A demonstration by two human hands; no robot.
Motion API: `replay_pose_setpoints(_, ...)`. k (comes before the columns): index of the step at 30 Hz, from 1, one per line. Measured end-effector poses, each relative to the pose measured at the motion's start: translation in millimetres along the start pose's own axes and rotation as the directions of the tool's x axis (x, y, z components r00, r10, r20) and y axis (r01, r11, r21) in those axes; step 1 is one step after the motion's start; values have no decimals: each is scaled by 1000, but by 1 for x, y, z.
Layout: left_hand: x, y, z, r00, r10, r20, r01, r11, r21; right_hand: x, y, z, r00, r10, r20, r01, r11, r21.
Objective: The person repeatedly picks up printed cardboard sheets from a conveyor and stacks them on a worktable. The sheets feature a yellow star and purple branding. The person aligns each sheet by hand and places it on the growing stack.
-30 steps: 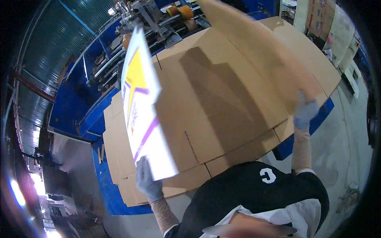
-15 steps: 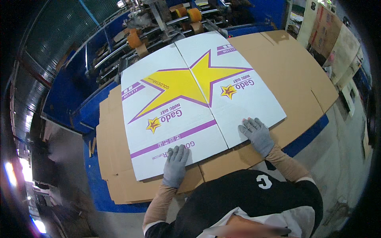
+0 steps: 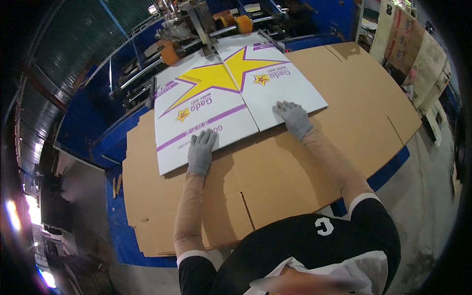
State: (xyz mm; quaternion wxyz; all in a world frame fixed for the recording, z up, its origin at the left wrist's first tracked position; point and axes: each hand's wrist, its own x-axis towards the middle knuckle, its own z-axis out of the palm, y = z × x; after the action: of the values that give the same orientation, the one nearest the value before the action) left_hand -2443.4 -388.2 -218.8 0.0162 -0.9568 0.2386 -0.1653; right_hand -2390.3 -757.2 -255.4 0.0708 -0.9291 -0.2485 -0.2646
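A white printed cardboard sheet (image 3: 231,118) with a yellow star and purple stripes lies flat on brown cardboard. Its far edge reaches under the orange rollers of a machine. My left hand (image 3: 200,151), in a grey glove, rests flat on the sheet's near edge, left of its central slit, with fingers stretched out. Further right, my right hand (image 3: 293,119), also grey-gloved, lies flat on the same edge with fingers extended. Neither hand grips anything. Both arms reach forward over the brown cardboard sheets (image 3: 275,172).
Ahead stands a blue machine (image 3: 314,22) with metal shafts and orange rollers (image 3: 244,24). The brown sheets lie on a blue table (image 3: 115,236). Upright boards with brown cardboard (image 3: 408,39) stand at the far right. Grey floor (image 3: 418,196) shows at the right.
The white sheet has slid away from me and slightly left, its far edge now in under the rollers. Both hands moved forward with it, staying flat on its near edge.
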Motion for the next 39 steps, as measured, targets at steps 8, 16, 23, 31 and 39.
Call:
replay_pose_setpoints(8, -149, 93, -62, 935, -308, -176, 304, 951, -53, -13, 10, -17, 910, 408, 76, -374, 885, -276)
replay_pose_setpoints(16, -427, 197, -103, 178, -979, -97, 972, 190, -141, -214, 17, -64, 908, 419, 11, -412, 898, -154)
replay_pose_setpoints(23, -480, 232, -96, -257, -957, -132, 826, -147, -545, -303, -40, -139, 917, 396, 44, -398, 916, 54)
replay_pose_setpoints(31, -495, 228, -122, -380, -924, 34, -79, -4, -997, -459, 11, -227, 625, 781, 7, -660, 533, -530)
replay_pose_setpoints(39, -507, 254, -131, 94, -841, 533, -412, -520, -749, -515, 40, -228, 445, 885, -139, -825, 344, -448)
